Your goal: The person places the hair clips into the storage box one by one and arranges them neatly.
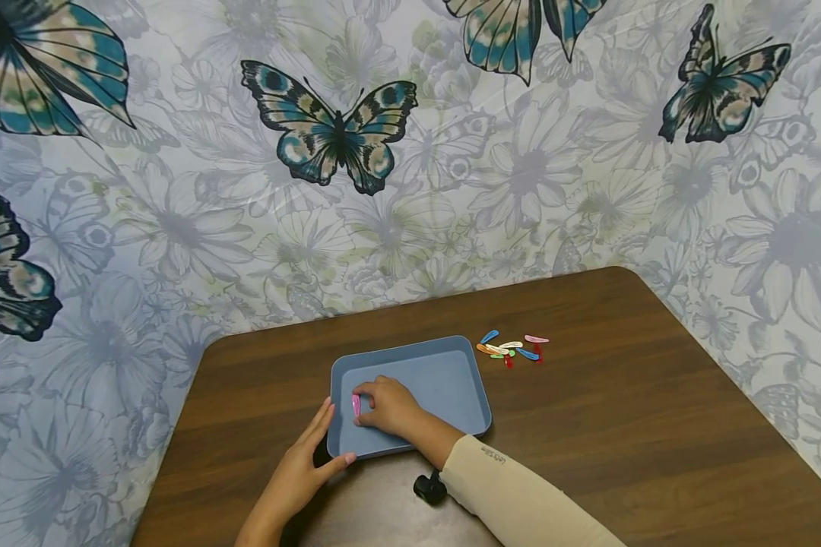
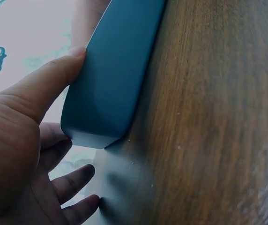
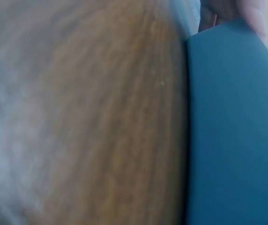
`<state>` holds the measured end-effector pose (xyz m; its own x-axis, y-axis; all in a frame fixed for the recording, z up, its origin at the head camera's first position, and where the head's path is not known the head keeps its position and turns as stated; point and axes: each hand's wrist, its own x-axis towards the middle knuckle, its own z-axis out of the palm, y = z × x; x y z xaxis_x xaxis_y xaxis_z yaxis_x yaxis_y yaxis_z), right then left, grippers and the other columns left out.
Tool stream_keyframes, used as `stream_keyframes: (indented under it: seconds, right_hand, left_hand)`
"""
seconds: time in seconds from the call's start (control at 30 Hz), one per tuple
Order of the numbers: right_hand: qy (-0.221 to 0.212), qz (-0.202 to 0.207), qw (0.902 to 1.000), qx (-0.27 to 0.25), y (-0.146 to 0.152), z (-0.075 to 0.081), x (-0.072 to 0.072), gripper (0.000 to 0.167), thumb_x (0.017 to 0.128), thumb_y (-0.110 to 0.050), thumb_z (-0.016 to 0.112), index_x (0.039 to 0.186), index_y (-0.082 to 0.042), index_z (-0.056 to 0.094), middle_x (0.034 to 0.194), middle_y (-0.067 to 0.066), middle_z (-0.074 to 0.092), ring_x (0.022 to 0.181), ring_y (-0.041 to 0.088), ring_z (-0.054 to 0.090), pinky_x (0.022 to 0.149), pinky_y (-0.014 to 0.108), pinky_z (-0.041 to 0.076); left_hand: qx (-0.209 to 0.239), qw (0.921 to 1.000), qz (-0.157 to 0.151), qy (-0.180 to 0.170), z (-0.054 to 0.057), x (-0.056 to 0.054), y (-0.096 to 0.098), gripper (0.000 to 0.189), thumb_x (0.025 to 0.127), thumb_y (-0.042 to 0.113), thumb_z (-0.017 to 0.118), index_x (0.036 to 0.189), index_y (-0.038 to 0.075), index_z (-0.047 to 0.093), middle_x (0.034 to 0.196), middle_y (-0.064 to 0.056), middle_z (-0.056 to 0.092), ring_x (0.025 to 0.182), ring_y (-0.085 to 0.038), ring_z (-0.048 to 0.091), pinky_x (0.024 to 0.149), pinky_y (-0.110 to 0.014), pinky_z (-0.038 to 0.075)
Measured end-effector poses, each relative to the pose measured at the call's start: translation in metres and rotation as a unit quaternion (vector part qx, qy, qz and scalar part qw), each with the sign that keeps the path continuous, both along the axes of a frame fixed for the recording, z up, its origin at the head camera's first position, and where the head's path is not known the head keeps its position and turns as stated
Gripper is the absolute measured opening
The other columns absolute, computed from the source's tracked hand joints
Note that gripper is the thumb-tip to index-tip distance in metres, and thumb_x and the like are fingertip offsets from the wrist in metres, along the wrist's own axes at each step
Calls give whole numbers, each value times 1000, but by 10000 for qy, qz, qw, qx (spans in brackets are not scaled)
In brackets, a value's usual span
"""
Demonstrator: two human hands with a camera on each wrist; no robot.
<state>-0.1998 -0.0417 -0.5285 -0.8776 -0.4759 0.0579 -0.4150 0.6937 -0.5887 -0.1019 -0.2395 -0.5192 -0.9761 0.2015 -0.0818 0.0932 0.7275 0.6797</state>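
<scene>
A shallow blue-grey tray (image 1: 445, 380) lies on the table. Over its left part my right hand (image 1: 393, 406) pinches a pink hair clip (image 1: 356, 406), thumb and forefinger at its two ends. My left hand (image 1: 299, 472) touches the tray's near left corner, its fingers fairly straight along the left side and its thumb against the front wall. From the left wrist, the thumb (image 2: 54, 77) rests at the rim of the tray (image 2: 108, 75), while the lower fingers hang apart from it. The right wrist view has the tray wall (image 3: 237, 126) and left-hand fingers (image 3: 253, 14) at its corner.
Several coloured hair clips (image 1: 509, 347) lie in a loose group right of the tray on the brown wooden table (image 1: 588, 425). A butterfly-print cloth (image 1: 397, 228) hangs behind the table's far edge. A black wrist camera (image 1: 429, 488) sits by the right sleeve.
</scene>
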Motion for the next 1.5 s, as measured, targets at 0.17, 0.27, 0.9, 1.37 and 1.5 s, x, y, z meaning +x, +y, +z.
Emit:
stream_keyframes:
  seconds: [0.17,0.27,0.9,1.37,1.5]
  right_hand:
    - [-15,24,10000,-5,1,-1,0,53,79,-34,87,128,-19,71,72,-10,47,64,3,41,59,17,34]
    - [-45,11,10000,-21,1,0,1,53,79,-34,87,128,-19,70,73,-10,47,64,4,41,59,18,34]
    - [-278,-132,9993,-192,2,0,0,65,77,-39,88,133,-15,67,75,-9,50,65,4,43,62,19,36]
    - [-538,-230,9971,-495,2,1,0,70,81,-41,85,140,-13,60,82,-6,58,68,4,47,66,20,41]
    - [-695,-314,9947,-690,3,3,1,68,82,-40,84,140,-14,60,82,-6,60,68,4,48,67,21,43]
  left_hand:
    - [-5,10000,-5,26,-1,0,0,96,87,59,71,163,23,23,172,3,14,154,-35,24,115,-69,28]
    - [-1,10000,-5,36,-1,0,0,96,87,59,71,163,23,23,172,3,14,154,-35,24,116,-69,28]
    - [66,10000,-21,-50,-1,0,-1,98,87,60,70,163,22,22,172,2,12,155,-36,22,116,-70,27]
    - [75,9999,-45,119,-2,0,-2,98,86,60,71,163,21,24,172,0,14,154,-36,25,115,-69,29]
    - [40,9998,-41,207,-2,1,-1,97,86,57,72,162,19,25,172,-1,16,153,-37,26,115,-69,30]
